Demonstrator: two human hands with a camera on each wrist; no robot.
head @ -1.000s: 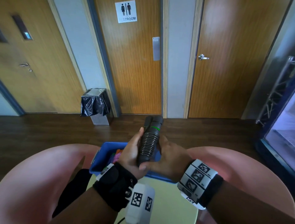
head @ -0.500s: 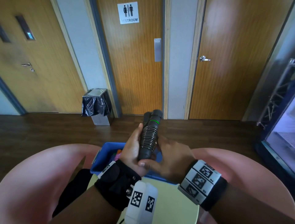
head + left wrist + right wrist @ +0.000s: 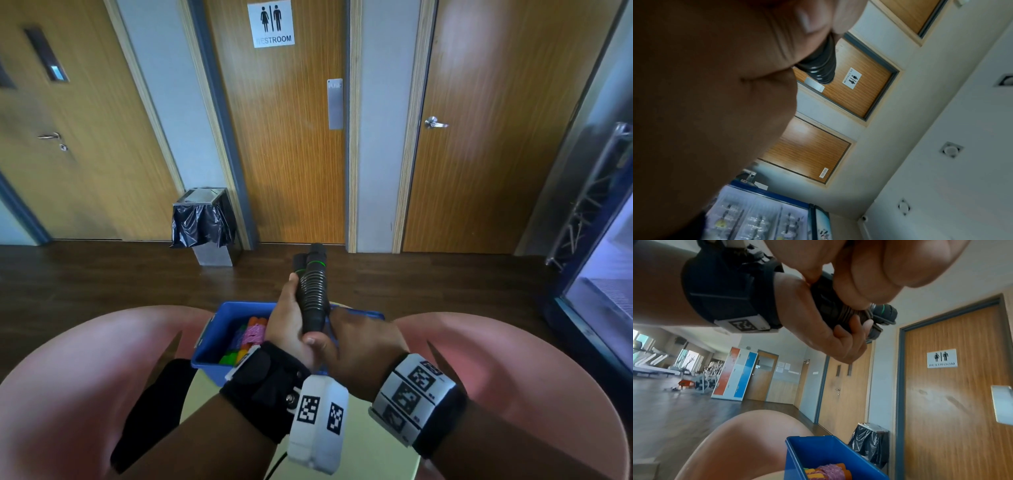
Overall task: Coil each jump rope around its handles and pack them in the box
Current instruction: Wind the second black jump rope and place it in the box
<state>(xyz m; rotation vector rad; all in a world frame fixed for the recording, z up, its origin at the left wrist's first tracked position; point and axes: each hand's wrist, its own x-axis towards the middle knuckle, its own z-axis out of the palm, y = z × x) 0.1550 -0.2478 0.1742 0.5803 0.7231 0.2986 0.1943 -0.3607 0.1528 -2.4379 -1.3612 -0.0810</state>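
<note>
A black jump rope is coiled tightly round its two handles, which carry green rings near the top. My left hand grips the bundle from the left, fingers curled round it. My right hand holds its lower end, thumb across the bottom. The bundle points up and away, above the blue box. In the box lie coiled ropes in pink, orange and green. The left wrist view shows the black coils past my palm.
The box stands on a pale yellow tabletop between two pink chair backs. Beyond is dark wood floor, a bin with a black bag, and wooden doors, one marked restroom. A glass-fronted cooler is at the right.
The view has tilted slightly, and both hands with the coiled black rope stay together above the box, the bundle a little more upright. The grip looks unchanged.
</note>
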